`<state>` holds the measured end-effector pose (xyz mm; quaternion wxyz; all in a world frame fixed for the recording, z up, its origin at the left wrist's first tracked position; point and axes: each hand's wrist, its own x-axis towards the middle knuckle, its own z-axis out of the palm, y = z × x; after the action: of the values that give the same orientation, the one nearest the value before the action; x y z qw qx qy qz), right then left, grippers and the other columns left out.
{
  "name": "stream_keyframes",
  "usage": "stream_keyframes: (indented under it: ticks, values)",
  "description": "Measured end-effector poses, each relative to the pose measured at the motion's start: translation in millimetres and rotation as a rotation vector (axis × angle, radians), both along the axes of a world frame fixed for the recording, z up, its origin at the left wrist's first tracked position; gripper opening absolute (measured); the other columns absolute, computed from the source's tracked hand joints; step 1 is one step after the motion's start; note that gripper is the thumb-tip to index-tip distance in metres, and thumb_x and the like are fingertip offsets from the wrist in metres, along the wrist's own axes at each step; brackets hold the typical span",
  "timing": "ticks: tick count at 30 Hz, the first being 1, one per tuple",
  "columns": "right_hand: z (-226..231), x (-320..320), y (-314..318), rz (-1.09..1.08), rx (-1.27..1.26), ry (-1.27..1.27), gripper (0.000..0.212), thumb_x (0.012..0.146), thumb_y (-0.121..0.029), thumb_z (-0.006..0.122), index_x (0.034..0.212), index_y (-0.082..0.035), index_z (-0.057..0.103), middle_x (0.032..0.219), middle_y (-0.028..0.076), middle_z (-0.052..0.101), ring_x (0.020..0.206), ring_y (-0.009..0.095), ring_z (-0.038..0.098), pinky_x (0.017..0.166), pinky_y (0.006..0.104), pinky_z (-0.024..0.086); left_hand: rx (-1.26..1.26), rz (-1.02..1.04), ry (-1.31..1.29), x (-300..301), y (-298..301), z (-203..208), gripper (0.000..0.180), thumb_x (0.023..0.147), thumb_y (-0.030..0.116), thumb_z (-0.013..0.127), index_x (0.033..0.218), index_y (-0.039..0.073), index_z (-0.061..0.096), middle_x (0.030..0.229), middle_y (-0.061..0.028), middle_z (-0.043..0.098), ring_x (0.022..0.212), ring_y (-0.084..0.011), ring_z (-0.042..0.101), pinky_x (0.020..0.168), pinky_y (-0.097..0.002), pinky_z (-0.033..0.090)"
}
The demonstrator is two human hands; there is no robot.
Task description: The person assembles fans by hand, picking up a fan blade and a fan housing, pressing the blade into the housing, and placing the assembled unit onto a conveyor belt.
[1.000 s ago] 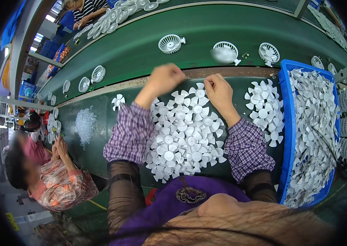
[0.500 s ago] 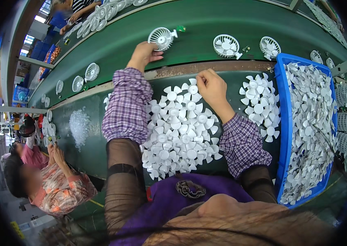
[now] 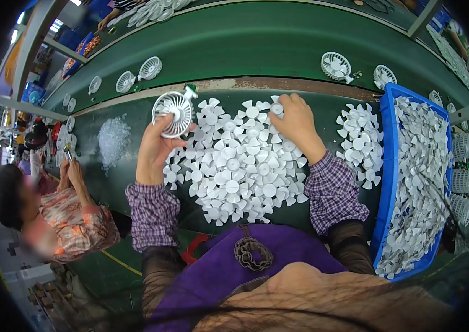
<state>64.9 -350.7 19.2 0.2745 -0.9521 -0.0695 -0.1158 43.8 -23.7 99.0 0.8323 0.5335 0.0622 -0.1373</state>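
Between the thumb and fingers of my left hand (image 3: 157,146) is a white round fan housing (image 3: 174,113) with slatted ribs and a short neck. A small green circuit board (image 3: 190,90) hangs at the end of that neck. My right hand (image 3: 296,123) is closed at the far edge of a heap of white fan blades (image 3: 240,166), its fingertips on one fan blade (image 3: 277,108). The heap spreads over the green table between my forearms.
Along the green conveyor belt (image 3: 245,44) beyond a worn ledge lie fan housings, some with blades inside (image 3: 336,66). A blue crate (image 3: 390,182) full of blades stands at right, beside a smaller blade pile (image 3: 359,143). Small clear pieces (image 3: 113,143) lie left, near a seated co-worker (image 3: 74,221).
My left hand has drawn the fan housing off the belt, back toward me over the table's left side. My right hand stays by the heap, its fingers on a blade.
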Motion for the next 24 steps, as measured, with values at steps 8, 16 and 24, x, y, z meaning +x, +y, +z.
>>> stream_keyframes:
  ticks: [8,16,24]
  values:
    - [4.8,29.4,-37.8,0.072,0.734,0.317,0.022,0.08,-0.016,0.064,0.096,-0.002,0.064,0.077,0.001,0.062,0.067,0.009,0.056,0.059,0.0209,0.042,-0.163,0.184,-0.169,-51.1,16.9,-8.6,0.031,0.094,0.016,0.052,0.117,-0.004,0.054,0.105,-0.0183,0.066,0.092,-0.0334,0.068,0.051,-0.0321,0.061]
    - [-14.0,34.2,-77.5,-0.04,0.262,-0.147,0.036,0.072,0.0,0.056,0.107,-0.007,0.064,0.089,0.008,0.06,0.074,0.015,0.055,0.068,0.0266,0.048,-0.177,0.141,-0.155,-17.7,-32.4,-24.3,0.032,0.093,0.016,0.056,0.117,-0.004,0.053,0.102,-0.0171,0.066,0.089,-0.0314,0.069,0.053,-0.0312,0.062]
    - [9.4,13.8,-49.0,-0.05,-0.185,-0.066,0.031,0.072,-0.022,0.069,0.1,-0.009,0.065,0.093,0.014,0.059,0.092,0.034,0.057,0.082,0.0436,0.045,-0.057,0.024,-0.152,22.1,-72.2,-14.9,0.029,0.089,0.016,0.064,0.113,0.0,0.057,0.099,-0.0107,0.067,0.083,-0.0198,0.069,0.06,-0.0354,0.062]
